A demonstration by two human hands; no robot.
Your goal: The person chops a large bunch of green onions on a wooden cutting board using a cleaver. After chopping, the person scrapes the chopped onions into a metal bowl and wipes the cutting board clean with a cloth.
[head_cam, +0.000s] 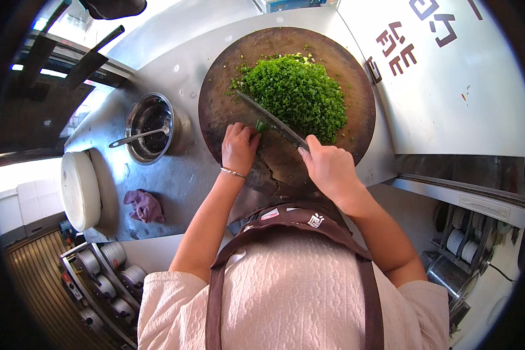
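A large heap of chopped green onions (299, 92) covers much of the round wooden chopping board (218, 103). My right hand (331, 168) grips the handle of a knife (271, 117), whose blade slants up and left along the heap's near left edge. On the board's lower left, my left hand (239, 148), with a bracelet at the wrist, pinches a short bunch of green onion stalks (260, 126) between thumb and fingers, beside the blade. The board's near part has a dark crack. My palm hides most of the knife handle.
Left of the board, a steel bowl (133, 151) holds dark contents and a metal spoon (138, 138). Nearer me lie a purple cloth (144, 205) and a round white block (81, 191) on the steel counter (188, 175). A white panel with lettering (455, 96) borders the right side.
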